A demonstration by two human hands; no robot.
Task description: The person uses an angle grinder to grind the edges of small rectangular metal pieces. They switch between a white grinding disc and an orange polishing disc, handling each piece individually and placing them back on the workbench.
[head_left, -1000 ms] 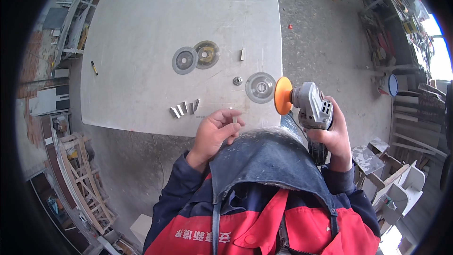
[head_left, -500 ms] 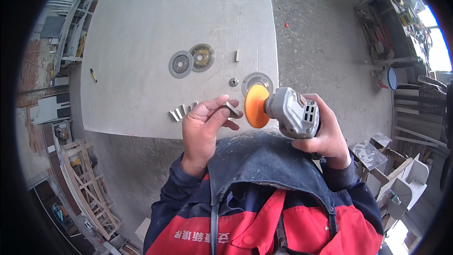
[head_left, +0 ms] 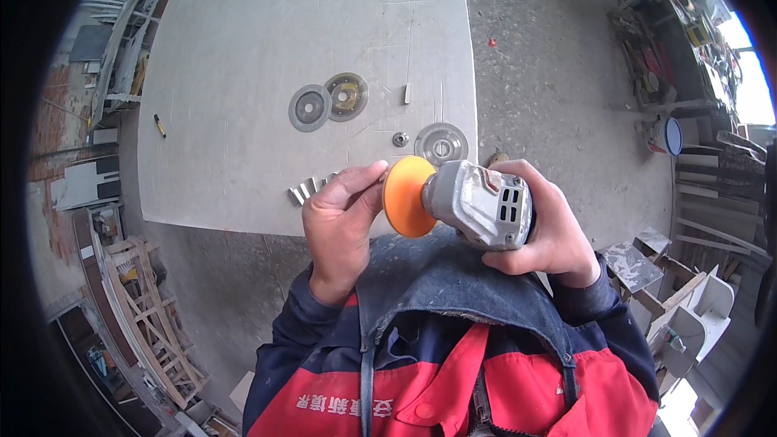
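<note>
My right hand is wrapped around a grey angle grinder, held above the near edge of the table. An orange disc is fitted on the grinder and faces left. Right against the disc's left side, my left hand is closed in a pinch. It held a small metal piece a moment ago; the disc and fingers now hide that piece. Several short metal pieces lie in a row on the table just beyond my left hand.
On the pale table lie a grey disc, a yellowish disc, a clear disc, a flange nut, a lone metal piece and a yellow marker-like stick. A bucket stands at the right.
My right hand has brought the grinder left and slightly nearer my body, so its disc meets my left fingers. The metal piece in my left hand has gone out of sight behind the disc.
</note>
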